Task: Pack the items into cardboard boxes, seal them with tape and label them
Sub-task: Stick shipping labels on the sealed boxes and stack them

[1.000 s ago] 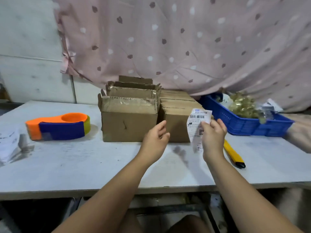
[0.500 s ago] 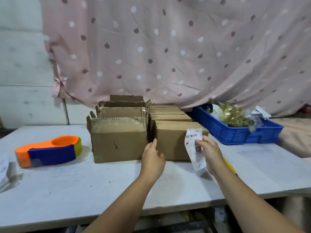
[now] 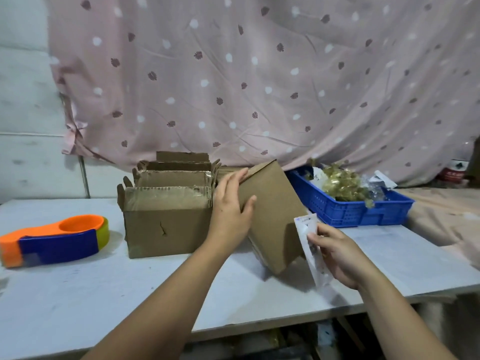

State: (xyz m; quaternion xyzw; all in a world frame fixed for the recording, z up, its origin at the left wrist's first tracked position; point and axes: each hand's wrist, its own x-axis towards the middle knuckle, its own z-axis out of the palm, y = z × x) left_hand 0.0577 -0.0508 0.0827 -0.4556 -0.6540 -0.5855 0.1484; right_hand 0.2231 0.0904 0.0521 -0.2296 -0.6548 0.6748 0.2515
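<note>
Holding a white label (image 3: 309, 245) by its long edge, the right hand (image 3: 337, 255) is nearest, and its fingers (image 3: 315, 236) pinch the paper tight. The label is not stuck on anything yet. Just past those fingers, to their left, the left hand (image 3: 231, 211) grips a closed brown box (image 3: 275, 216), with fingers curled over the top edge and the thumb on the front. The box is tipped up on a corner, and I cannot tell if that corner sits on the white desk (image 3: 78, 294) or hangs just above it. I think this box is packed and the label goes on it next. I cannot see tape on it, so it may or may not be sealed. Left of the left fingers stand open boxes (image 3: 166, 222) in a row with flaps up, so these have yet to be shut, taped and labelled. What is inside them is hard to see. Far left of the fingers lies the orange and blue tape holder (image 3: 57, 240), with no hand on it. Behind the right fingers a blue basket (image 3: 358, 211) holds gold things (image 3: 342, 183), so there looks to be more to pack. The words on the label are too blurry to read. More boxes may sit behind the tipped one, but it hides them. A pink spotted curtain (image 3: 259, 74) hangs at the back.
</note>
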